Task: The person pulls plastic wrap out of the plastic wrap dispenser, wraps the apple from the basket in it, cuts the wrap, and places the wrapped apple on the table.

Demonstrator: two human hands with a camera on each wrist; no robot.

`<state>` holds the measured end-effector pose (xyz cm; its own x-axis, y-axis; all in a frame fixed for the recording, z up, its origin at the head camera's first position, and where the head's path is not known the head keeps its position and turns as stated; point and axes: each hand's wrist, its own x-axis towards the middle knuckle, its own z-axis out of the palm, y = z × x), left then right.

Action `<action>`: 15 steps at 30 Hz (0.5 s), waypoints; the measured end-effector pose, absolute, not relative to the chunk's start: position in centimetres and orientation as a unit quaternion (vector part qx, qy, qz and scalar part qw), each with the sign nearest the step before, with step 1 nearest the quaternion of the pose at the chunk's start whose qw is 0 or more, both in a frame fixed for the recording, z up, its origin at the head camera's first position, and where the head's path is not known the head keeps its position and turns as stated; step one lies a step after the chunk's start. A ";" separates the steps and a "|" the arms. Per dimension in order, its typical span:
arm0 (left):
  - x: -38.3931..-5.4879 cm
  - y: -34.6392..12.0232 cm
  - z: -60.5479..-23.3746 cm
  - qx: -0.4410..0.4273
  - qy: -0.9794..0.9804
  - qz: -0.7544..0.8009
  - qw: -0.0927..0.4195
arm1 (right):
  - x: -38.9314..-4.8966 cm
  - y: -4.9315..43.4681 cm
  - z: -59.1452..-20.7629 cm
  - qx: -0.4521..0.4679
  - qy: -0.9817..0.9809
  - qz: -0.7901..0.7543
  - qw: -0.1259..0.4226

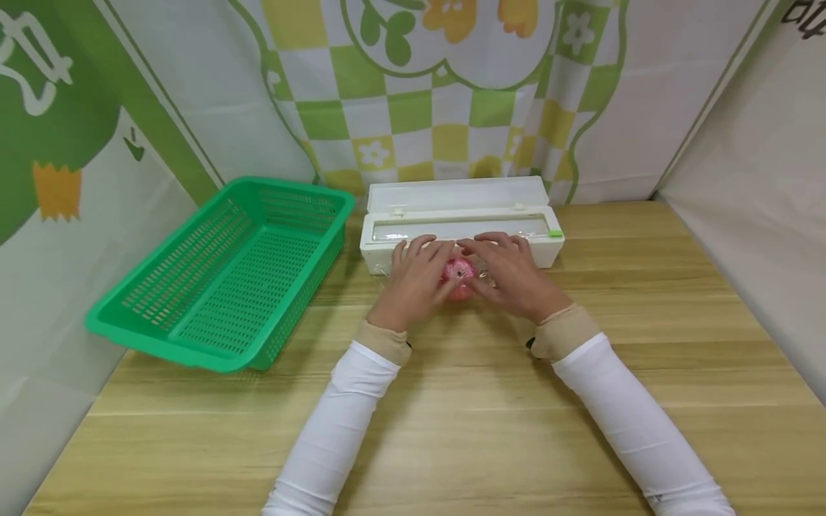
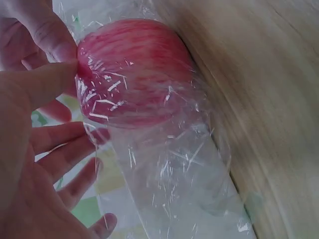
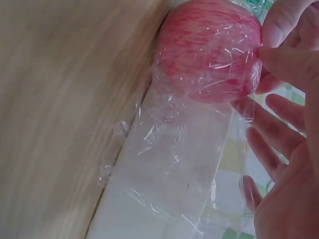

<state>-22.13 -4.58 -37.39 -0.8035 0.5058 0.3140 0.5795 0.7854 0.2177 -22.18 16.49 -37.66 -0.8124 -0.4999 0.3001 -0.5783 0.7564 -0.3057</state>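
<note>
A red-streaked apple (image 1: pixel 459 272) under clear cling film (image 2: pixel 169 174) stands on the table, close against the front of a white cling film box (image 1: pixel 461 195). My left hand (image 1: pixel 416 283) is at its left side, my right hand (image 1: pixel 516 281) at its right. In the left wrist view the left thumb (image 2: pixel 57 79) presses on the apple's top, its other fingers spread beside the loose film. The right thumb (image 3: pixel 279 59) likewise touches the top in the right wrist view, with that hand's fingers apart and fingertips at the film.
An open green plastic basket (image 1: pixel 284 315) stands to the left on the wooden table (image 1: pixel 464 430). The film box has its lid raised at the back, and a green slider (image 1: pixel 555 233) sits at its right end. A checkered curtain (image 1: pixel 413 129) hangs behind.
</note>
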 end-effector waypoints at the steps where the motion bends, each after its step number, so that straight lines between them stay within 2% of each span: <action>1: -22.2 -4.6 -37.4 -0.289 -0.937 -0.156 0.118 | -22.2 16.5 -37.7 0.291 -0.930 0.200 0.099; 15: -22.1 -4.6 -37.2 -0.342 -0.910 -0.204 0.117 | -21.6 16.6 -37.0 0.299 -0.923 0.222 0.099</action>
